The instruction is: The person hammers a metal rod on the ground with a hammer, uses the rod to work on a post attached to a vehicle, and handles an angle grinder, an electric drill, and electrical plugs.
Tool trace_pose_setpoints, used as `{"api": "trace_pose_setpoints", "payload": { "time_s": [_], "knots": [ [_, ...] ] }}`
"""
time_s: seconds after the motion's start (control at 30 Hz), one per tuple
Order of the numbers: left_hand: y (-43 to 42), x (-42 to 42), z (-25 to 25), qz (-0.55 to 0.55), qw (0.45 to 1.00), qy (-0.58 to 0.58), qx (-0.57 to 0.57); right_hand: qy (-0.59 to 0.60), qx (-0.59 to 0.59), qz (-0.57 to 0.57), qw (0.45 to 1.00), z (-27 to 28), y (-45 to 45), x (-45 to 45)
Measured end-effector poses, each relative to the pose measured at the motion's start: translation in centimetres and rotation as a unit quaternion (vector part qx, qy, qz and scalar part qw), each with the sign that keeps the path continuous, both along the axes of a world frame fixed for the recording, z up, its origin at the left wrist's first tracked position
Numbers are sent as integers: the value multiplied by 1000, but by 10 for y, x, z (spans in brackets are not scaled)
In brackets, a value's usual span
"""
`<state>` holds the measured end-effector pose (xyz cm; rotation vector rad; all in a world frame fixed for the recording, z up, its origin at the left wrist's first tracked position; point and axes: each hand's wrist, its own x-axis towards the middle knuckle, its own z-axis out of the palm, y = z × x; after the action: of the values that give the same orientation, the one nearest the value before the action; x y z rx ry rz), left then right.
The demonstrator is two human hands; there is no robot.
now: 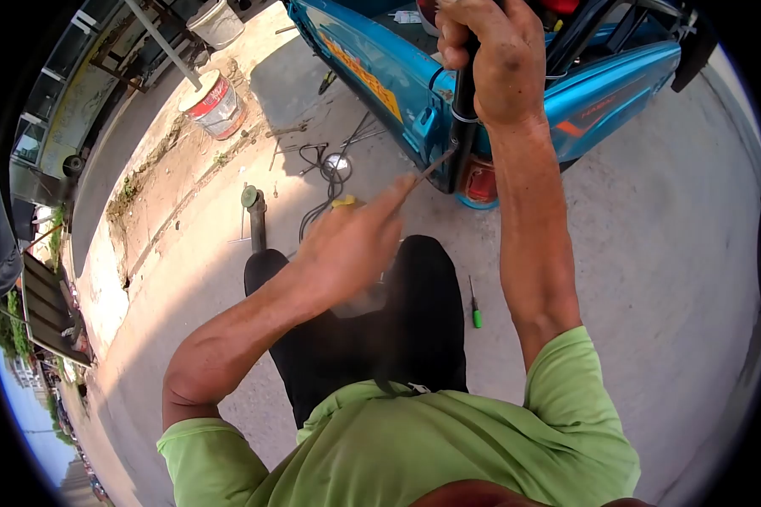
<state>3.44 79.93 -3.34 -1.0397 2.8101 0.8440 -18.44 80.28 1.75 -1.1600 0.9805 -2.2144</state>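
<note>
My left hand (pixel 342 241), slightly blurred, is closed around a thin metal rod-like tool (pixel 432 166). The tool's far end meets a black upright tube (pixel 462 127) at the rear corner of a blue three-wheeled or small cargo vehicle (pixel 372 46). Higher up, my right hand (pixel 503 63) grips the upper part of that tube. A metal band circles the tube below my right hand. Beside the tube's lower end is a red tail light (pixel 480 182). The tool's handle is hidden inside my left hand, so its exact kind does not show.
A green-handled screwdriver (pixel 476 311) lies on the concrete right of my knees. Black cable (pixel 317 198) and thin rods lie ahead to the left, near a hammer-like tool (pixel 254 211). Farther off stands a paint bucket (pixel 214 106) with a pole in it.
</note>
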Motion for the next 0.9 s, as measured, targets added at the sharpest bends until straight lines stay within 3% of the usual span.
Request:
{"api": "trace_pose_setpoints", "payload": {
  "time_s": [0.1, 0.2, 0.23, 0.3, 0.33, 0.47, 0.57, 0.67, 0.73, 0.8, 0.87, 0.9],
  "knots": [
    [1, 5, -18, -32, 993, 64, -97, 32, -5, -4, 999, 0, 0, -3],
    [-6, 11, -20, 84, 954, 167, 233, 46, 20, 14, 999, 1, 5, -4],
    [-11, 15, -28, 140, 886, 241, 371, 52, 31, 12, 998, 3, 7, -5],
    [-17, 30, -55, 243, 665, 353, 611, 47, 17, 13, 999, 4, 8, -1],
    [-15, 30, -64, 243, 573, 358, 696, 45, 11, 18, 999, 5, 8, -2],
    [-16, 25, -80, 124, 510, 315, 791, 123, -20, 29, 992, -17, -3, -17],
    [-22, 22, -71, 138, 539, 286, 780, 112, -20, 44, 993, -20, -5, -19],
    [-18, 16, -40, 203, 707, 202, 646, 20, 36, -39, 998, 7, 6, 8],
    [-13, 12, -29, 172, 824, 173, 511, 38, 24, -52, 998, 11, 8, 9],
    [-15, 13, -31, 138, 896, 135, 400, 33, 16, -62, 997, 4, 3, 9],
    [-17, 13, -56, 5, 970, 229, 84, 37, 5, -69, 997, 4, 0, 8],
    [-18, 13, -67, -62, 958, 267, -82, 43, 1, -72, 996, 2, -1, 7]
  ]
}}
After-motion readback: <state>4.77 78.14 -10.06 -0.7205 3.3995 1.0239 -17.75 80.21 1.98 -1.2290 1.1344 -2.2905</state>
